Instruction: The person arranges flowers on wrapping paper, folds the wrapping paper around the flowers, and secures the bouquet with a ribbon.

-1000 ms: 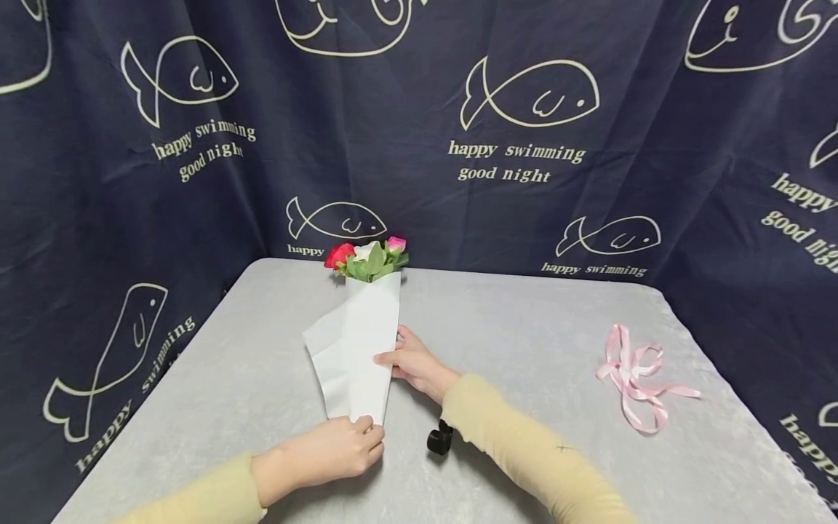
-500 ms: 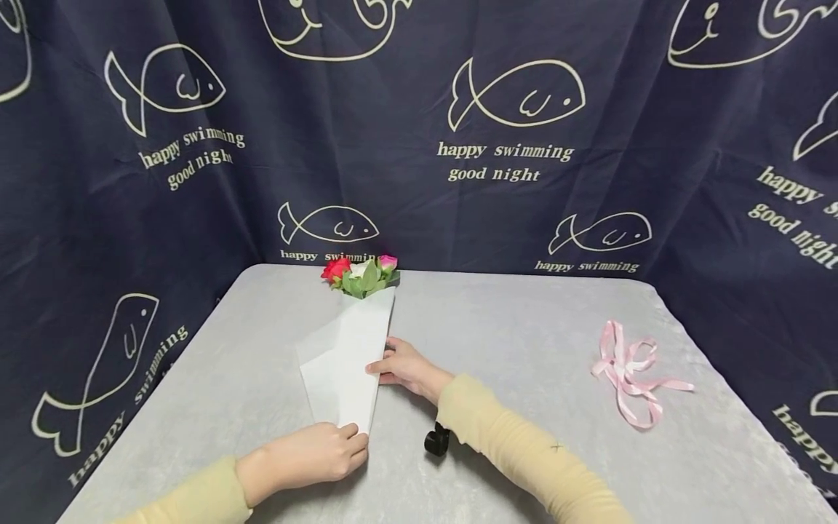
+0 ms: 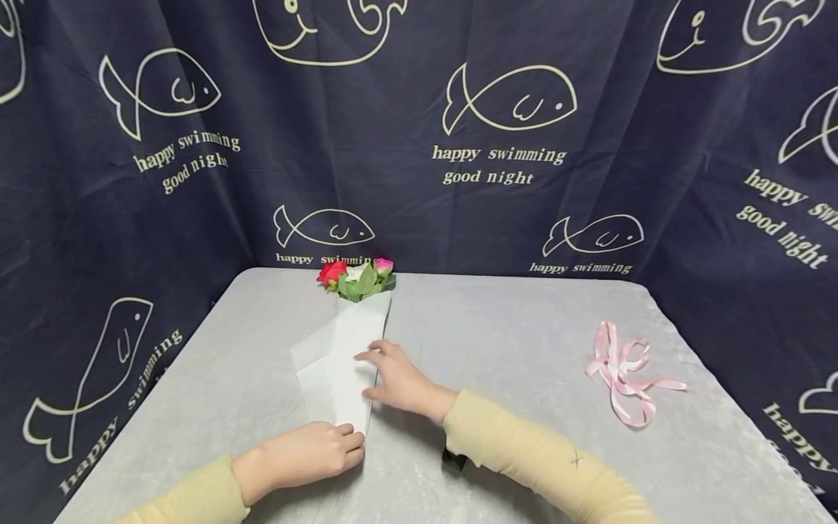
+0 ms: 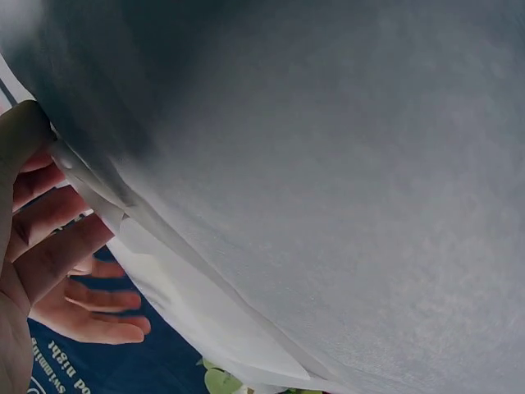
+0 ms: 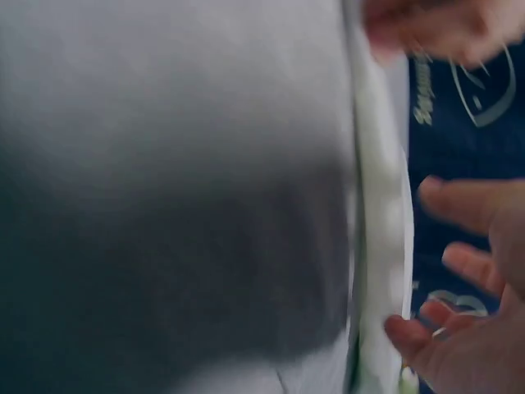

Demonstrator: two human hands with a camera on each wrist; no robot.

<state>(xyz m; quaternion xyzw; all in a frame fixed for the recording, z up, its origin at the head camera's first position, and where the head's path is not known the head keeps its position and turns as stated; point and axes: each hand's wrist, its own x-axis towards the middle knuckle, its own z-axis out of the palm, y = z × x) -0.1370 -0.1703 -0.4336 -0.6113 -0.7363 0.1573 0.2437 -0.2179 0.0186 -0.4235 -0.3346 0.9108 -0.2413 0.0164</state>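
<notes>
Right hand (image 3: pixel 401 383) had let go of the right edge of the white wrapping paper (image 3: pixel 350 356); fingers now spread, above or lightly on it, contact unclear. Left hand (image 3: pixel 317 455) gripped the wrap's near end, fingers curled, pinching its edge. Table (image 3: pixel 511 342) was pale grey, mottled, soft-looking cloth with rounded far corners. Navy curtain (image 3: pixel 393 145) hung in folds at far, left and right, printed with cream fish outlines and "happy swimming good night". Wrap lay left of centre: smooth, matte, a long cone narrowing toward the near side, angular flap out left. Red flower (image 3: pixel 332 274), white flower (image 3: pixel 356 273) and pink flower (image 3: pixel 384 266) stuck out its far end with green leaves (image 3: pixel 358 286). Pink ribbon (image 3: pixel 620 375), shiny, in loose loops, lay well apart on the right. Black object (image 3: pixel 454 459) partly hidden by the cream right sleeve (image 3: pixel 524 445).
</notes>
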